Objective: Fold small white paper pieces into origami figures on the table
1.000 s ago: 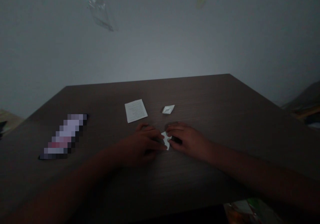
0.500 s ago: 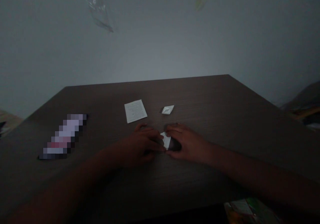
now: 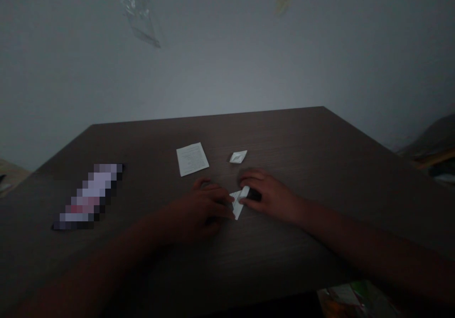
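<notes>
A small piece of white printed paper lies on the dark wooden table between my two hands, with a flap at its right side lifted and folded over. My left hand presses its fingertips on the paper's left edge. The raised flap is pinched between the thumb and fingers of my right hand. Just beyond my hands sits a small folded paper boat. Left of that lies a flat square of printed paper.
On the left of the table rests a phone, its screen blurred out. A pale wall stands behind the table's far edge. Below the near edge, at the right, some colourful packets show dimly.
My right hand has drawn up slightly and to the right, lifting the paper's right side into a flap. My left hand stays nearly in place on the paper.
</notes>
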Tool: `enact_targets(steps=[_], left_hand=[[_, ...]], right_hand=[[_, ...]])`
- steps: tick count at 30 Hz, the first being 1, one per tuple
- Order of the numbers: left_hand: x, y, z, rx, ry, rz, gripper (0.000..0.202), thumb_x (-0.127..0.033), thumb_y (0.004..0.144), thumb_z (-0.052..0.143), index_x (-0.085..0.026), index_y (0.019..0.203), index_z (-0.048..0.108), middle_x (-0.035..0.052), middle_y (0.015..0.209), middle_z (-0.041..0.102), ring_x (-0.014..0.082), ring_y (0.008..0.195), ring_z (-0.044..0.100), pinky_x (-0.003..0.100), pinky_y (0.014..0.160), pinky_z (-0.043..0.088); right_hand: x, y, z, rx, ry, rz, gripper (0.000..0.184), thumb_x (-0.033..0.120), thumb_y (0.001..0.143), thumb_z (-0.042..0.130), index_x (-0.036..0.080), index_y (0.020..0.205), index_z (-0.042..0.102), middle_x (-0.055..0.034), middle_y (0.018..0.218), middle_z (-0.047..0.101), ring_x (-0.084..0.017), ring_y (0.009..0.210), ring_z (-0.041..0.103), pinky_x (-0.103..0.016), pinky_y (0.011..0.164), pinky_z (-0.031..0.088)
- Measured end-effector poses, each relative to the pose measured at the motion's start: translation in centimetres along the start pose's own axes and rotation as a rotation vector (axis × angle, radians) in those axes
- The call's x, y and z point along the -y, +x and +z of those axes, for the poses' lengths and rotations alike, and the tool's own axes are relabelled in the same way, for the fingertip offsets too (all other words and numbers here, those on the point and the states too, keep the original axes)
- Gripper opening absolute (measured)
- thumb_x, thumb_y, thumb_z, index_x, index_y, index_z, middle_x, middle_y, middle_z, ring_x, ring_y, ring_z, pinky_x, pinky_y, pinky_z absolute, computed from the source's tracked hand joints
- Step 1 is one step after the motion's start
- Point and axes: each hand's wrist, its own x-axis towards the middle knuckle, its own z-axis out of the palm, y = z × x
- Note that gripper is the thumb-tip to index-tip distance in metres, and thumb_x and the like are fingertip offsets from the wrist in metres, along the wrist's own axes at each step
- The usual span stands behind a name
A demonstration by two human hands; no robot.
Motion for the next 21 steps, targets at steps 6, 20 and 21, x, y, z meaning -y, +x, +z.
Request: enact_targets(steps=[6, 20, 21], left_hand=[[0.3, 0.1, 0.5, 0.015, 0.033, -0.008, 0.044, -0.013, 0.098, 0.068, -0.033, 0.133, 0.084, 0.0069, 0.148, 0.079, 0.0363, 0.143, 0.071, 0.069, 0.14, 0.026], [-0.1, 0.4, 0.9, 0.026, 0.07, -0.026, 0.049, -0.012, 0.102, 0.066, -0.034, 0.143, 0.08, 0.0059, 0.151, 0.079, 0.0361, 0.148, 0.066, 0.066, 0.138, 0.027], [-0.1, 0.4, 0.8, 0.03, 0.071, -0.027, 0.049, -0.012, 0.102, 0.065, -0.034, 0.143, 0.08, 0.0064, 0.152, 0.078, 0.0367, 0.148, 0.066, 0.066, 0.138, 0.028]], right_hand=[[-0.3, 0.0, -0.3, 0.036, -0.093, 0.08, 0.053, 0.052, 0.107, 0.084, 0.018, 0.147, 0.076, -0.0223, 0.162, 0.069, -0.042, 0.156, 0.058, -0.065, 0.13, 0.051], [-1.8, 0.1, 0.0, -0.018, -0.157, 0.216, 0.085, 0.072, 0.094, 0.091, 0.019, 0.156, 0.071, -0.0238, 0.168, 0.064, -0.047, 0.157, 0.058, -0.069, 0.131, 0.05], [-2.0, 0.2, 0.0, -0.022, -0.172, 0.228, 0.087, 0.074, 0.092, 0.091, 0.018, 0.156, 0.071, -0.0243, 0.168, 0.064, -0.047, 0.157, 0.058, -0.069, 0.131, 0.049]])
